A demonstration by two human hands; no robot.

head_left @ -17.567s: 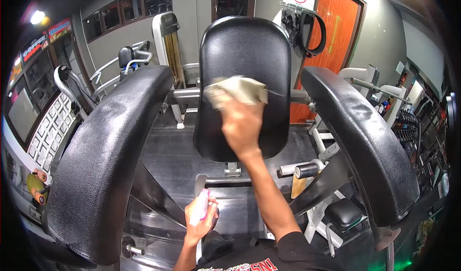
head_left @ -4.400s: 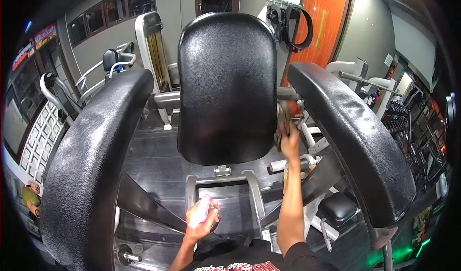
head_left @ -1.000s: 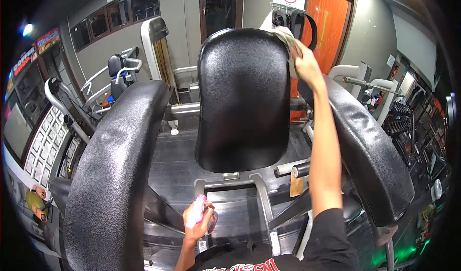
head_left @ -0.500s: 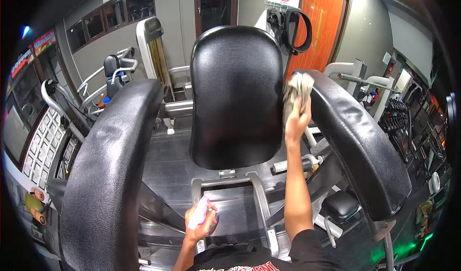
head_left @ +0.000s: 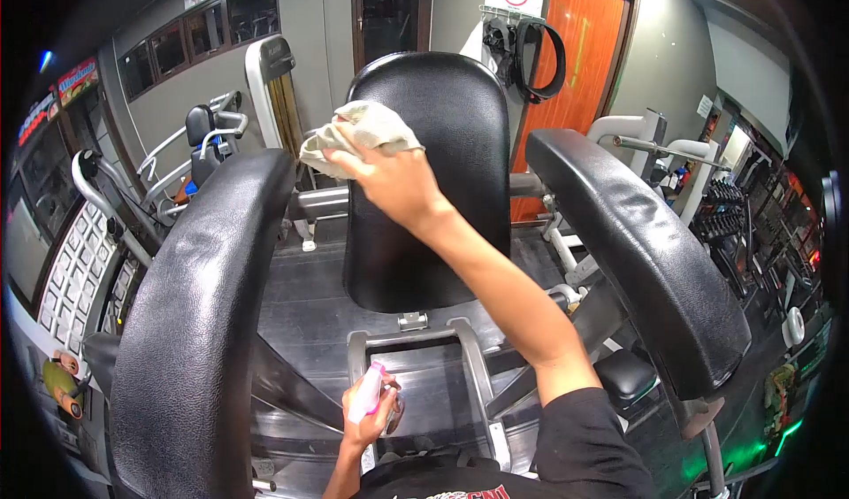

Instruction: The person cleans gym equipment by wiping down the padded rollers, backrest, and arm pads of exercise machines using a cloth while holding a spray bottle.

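A light grey-beige cloth [head_left: 376, 129] is bunched under my right hand [head_left: 398, 180], against the upper left edge of a black padded backrest [head_left: 442, 251]. My right arm reaches diagonally across the pad. Low in the view, my left hand [head_left: 367, 419] is wrapped round a spray bottle with a pink-and-white head [head_left: 370, 391]; its body is mostly hidden by the fingers. Long black padded arms flank the backrest, the left pad [head_left: 195, 322] and the right pad [head_left: 637, 251], neither touched by my hands.
A grey metal frame [head_left: 473, 366] stands below the backrest on the dark floor. Belts [head_left: 539, 61] hang on the wall beside an orange door [head_left: 584, 39]. Other gym machines [head_left: 208, 141] stand at the left, and racked dumbbells [head_left: 721, 211] at the right.
My right hand has carried the cloth from the backrest's right side across to its upper left edge. The left hand with the spray bottle stays nearly in place.
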